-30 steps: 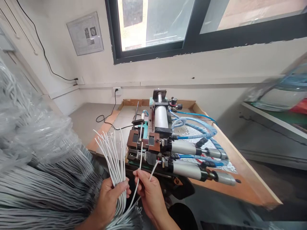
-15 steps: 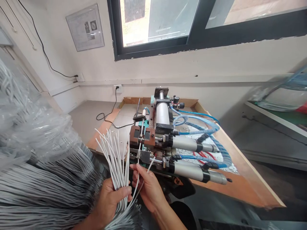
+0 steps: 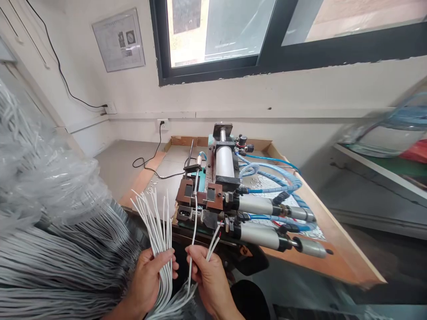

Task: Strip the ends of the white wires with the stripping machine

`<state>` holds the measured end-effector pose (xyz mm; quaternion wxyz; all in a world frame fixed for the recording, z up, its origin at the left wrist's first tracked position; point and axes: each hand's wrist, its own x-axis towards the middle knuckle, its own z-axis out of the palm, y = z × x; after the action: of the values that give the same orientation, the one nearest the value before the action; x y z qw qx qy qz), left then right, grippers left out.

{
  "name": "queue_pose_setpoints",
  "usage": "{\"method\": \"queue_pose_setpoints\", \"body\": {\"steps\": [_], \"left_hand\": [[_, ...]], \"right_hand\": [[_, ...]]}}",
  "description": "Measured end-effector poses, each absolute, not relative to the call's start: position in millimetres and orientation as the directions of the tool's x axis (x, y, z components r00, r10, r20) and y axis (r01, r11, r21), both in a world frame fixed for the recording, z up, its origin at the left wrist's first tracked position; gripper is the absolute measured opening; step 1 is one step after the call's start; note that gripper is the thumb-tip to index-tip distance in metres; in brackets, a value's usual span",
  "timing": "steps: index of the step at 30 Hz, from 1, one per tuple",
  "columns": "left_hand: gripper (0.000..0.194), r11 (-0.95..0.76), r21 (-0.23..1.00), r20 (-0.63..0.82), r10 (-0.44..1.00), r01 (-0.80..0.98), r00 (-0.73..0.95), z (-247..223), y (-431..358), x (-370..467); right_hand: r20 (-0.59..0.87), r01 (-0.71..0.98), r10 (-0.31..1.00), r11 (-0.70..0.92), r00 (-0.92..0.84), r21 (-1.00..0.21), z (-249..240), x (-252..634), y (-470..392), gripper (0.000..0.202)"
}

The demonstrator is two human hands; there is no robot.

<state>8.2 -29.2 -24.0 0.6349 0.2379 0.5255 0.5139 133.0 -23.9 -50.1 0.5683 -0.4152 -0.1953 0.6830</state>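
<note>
A fanned bundle of white cables (image 3: 163, 258) is gripped by my left hand (image 3: 148, 271), their ends pointing up. My right hand (image 3: 208, 273) pinches a single white cable (image 3: 194, 226) between thumb and finger; its upper end reaches the brown jaws (image 3: 213, 198) of a pneumatic machine (image 3: 225, 162). A few more cables (image 3: 214, 242), one with a red tip, stick up from the same hand, held in its palm. The jaws stand apart, with the cable between them.
Grey cables (image 3: 60, 266) under clear plastic (image 3: 50, 178) are heaped at the left. Silver cylinders (image 3: 260, 235) and blue hoses (image 3: 287, 178) extend right inside a wooden-edged tray (image 3: 347, 253). A black cord (image 3: 147, 165) lies behind. A shelf (image 3: 383, 166) is on the right.
The machine's jaws have opened apart. My right hand has moved down slightly, and more cable ends now show beside it. My left hand with the bundle has shifted a little left.
</note>
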Motion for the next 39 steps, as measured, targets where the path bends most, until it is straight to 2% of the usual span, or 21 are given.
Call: {"method": "queue_pose_setpoints", "body": {"steps": [13, 20, 22, 25, 27, 29, 31, 33, 35, 37, 39], "left_hand": [[0.025, 0.364, 0.841, -0.428, 0.9, -0.402, -0.082, -23.5, -28.0, 9.6], [0.021, 0.31, 0.86, -0.378, 0.92, -0.405, -0.098, -19.1, -29.7, 9.6], [0.019, 0.284, 0.867, -0.356, 0.928, -0.41, -0.11, -18.8, -29.2, 9.7], [0.017, 0.238, 0.879, -0.311, 0.943, -0.413, -0.12, -18.4, -27.1, 11.1], [0.015, 0.209, 0.887, -0.293, 0.944, -0.411, -0.15, -18.4, -24.8, 12.7], [0.013, 0.182, 0.896, -0.272, 0.946, -0.405, -0.177, -18.5, -22.1, 14.2], [0.012, 0.154, 0.904, -0.238, 0.956, -0.399, -0.171, -18.0, -19.3, 15.7], [0.013, 0.135, 0.908, -0.205, 0.968, -0.396, -0.141, -16.3, -17.1, 17.7], [0.014, 0.135, 0.911, -0.193, 0.975, -0.389, -0.114, -13.4, -15.5, 20.1], [0.014, 0.138, 0.912, -0.192, 0.976, -0.385, -0.105, -10.4, -14.4, 22.5], [0.013, 0.151, 0.905, -0.206, 0.974, -0.398, -0.098, -8.0, -13.3, 23.9]], "right_hand": [[-0.397, -0.594, 0.915, -0.359, -0.071, -0.72, -44.8, 133.5, -17.4, 0.033], [-0.383, -0.52, 0.918, -0.377, -0.101, -0.766, -49.4, 138.0, -12.1, 0.032], [-0.313, -0.421, 0.946, -0.317, -0.081, -0.85, -61.1, 139.0, -12.8, 0.033], [-0.22, -0.036, 0.972, -0.224, -0.081, -0.974, -92.3, 139.3, -18.4, 0.032], [-0.238, 0.189, 0.969, -0.222, -0.064, -0.956, -113.1, 139.9, -23.5, 0.027], [-0.242, 0.288, 0.97, -0.239, 0.025, -0.927, -122.2, 141.6, -26.6, 0.016], [-0.149, 0.33, 0.98, -0.184, 0.128, -0.926, -114.4, 143.6, -26.6, 0.023], [-0.001, 0.273, 0.996, -0.026, 0.088, -0.962, -93.2, 143.9, -24.5, 0.027], [0.083, 0.049, 0.991, 0.088, -0.103, -0.995, -69.2, 141.3, -21.8, 0.023], [0.097, -0.135, 0.982, 0.075, -0.162, -0.988, -52.3, 136.5, -19.5, 0.021], [0.052, -0.25, 0.992, 0.022, -0.114, -0.968, -46.3, 131.7, -17.5, 0.021]]}}
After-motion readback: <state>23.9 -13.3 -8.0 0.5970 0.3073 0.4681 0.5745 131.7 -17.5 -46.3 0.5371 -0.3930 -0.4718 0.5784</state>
